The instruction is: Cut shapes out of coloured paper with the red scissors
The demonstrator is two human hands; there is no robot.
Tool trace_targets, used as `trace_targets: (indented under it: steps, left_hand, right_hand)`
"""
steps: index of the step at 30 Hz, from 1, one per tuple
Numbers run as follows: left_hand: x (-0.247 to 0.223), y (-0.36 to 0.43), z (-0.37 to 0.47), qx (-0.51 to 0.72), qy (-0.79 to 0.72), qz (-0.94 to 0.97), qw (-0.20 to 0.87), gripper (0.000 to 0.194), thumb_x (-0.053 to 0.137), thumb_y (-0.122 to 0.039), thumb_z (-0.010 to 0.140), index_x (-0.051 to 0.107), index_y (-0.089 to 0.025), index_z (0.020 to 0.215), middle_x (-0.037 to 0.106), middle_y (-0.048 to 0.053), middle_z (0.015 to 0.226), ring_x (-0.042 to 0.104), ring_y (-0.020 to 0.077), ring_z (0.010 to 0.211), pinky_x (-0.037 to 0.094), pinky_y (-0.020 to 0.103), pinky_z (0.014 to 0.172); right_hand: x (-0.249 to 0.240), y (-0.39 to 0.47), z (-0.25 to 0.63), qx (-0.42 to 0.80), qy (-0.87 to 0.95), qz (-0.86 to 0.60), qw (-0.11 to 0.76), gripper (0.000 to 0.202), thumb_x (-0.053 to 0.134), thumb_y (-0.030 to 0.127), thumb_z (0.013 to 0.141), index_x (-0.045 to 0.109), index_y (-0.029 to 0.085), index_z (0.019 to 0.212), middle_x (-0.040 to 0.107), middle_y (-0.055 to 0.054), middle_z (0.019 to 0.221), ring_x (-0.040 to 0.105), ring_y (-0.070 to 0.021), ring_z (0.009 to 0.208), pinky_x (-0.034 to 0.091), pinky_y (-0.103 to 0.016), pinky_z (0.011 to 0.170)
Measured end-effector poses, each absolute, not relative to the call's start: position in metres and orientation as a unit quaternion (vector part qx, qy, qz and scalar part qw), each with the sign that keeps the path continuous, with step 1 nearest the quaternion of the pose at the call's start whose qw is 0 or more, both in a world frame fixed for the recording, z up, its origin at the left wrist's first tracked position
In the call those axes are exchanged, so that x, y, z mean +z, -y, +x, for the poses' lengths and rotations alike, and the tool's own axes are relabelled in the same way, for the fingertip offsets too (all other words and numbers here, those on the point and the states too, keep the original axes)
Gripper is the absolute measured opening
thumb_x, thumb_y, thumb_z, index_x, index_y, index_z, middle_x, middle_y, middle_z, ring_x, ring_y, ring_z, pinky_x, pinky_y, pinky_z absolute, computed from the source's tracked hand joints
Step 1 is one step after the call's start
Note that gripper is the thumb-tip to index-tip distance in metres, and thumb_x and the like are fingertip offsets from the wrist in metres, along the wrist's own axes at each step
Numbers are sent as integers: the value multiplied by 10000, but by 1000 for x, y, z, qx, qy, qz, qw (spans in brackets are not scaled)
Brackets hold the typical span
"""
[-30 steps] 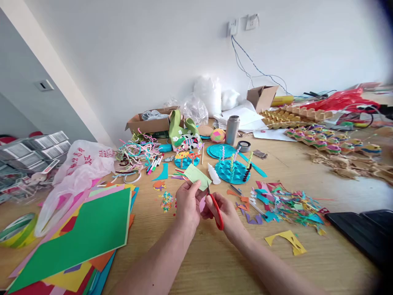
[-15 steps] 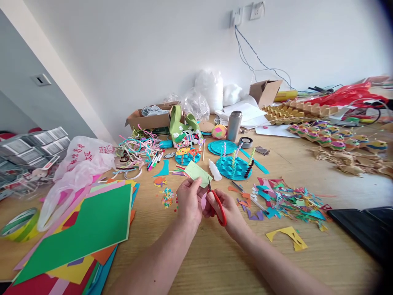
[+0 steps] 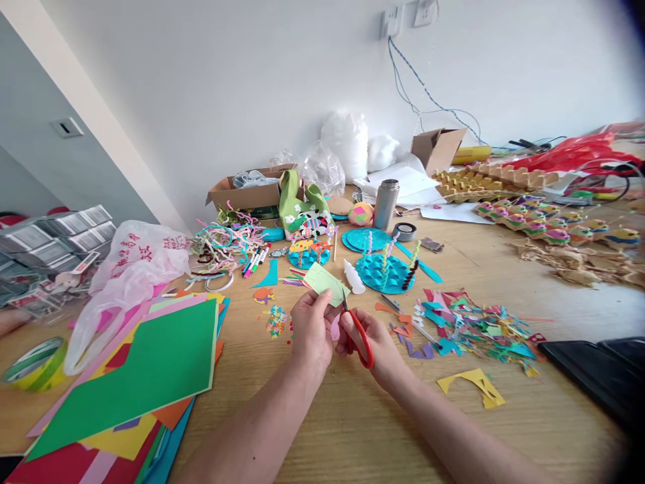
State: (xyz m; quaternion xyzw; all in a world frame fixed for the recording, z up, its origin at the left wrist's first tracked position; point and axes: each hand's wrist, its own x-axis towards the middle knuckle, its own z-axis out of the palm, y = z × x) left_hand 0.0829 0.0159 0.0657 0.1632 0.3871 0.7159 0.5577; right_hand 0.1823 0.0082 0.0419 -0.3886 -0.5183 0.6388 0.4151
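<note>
My left hand (image 3: 313, 328) pinches a light green paper piece (image 3: 325, 282) with faint drawn lines, thumb on top. In my right hand (image 3: 370, 339) are red-handled scissors (image 3: 361, 337), their blades at the right edge of the green paper. A small pink paper piece (image 3: 336, 327) shows between the two hands. Just beyond the paper lies a white glue bottle (image 3: 353, 277). A blue round base (image 3: 383, 274) with upright twisted pipe cleaners stands behind my right hand.
Coloured sheets (image 3: 136, 366) are stacked at the left beside yellow tape (image 3: 36, 363). Paper scraps (image 3: 478, 329) and a yellow offcut (image 3: 474, 386) lie right. Pipe cleaners (image 3: 226, 242), a metal flask (image 3: 386, 205) and painted egg cartons (image 3: 554, 222) stand further back. A hand shows at the far left edge.
The view has shifted slightly. A hand has appeared at the far left edge. My hands keep nearly the same hold on the paper and scissors.
</note>
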Motion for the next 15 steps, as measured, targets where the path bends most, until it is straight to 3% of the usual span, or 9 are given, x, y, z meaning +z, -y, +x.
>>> trace_targets:
  steps: [15]
  left_hand:
    - [66, -17, 83, 713, -383, 158, 566, 219, 763, -182, 590, 577, -135, 695, 681, 49, 699, 642, 142, 636, 491, 270, 666]
  right_hand:
    - [42, -9, 183, 634, 518, -396, 416, 486, 650, 644, 731, 476, 191, 709, 586, 20, 508, 533, -106, 442, 364, -206, 439]
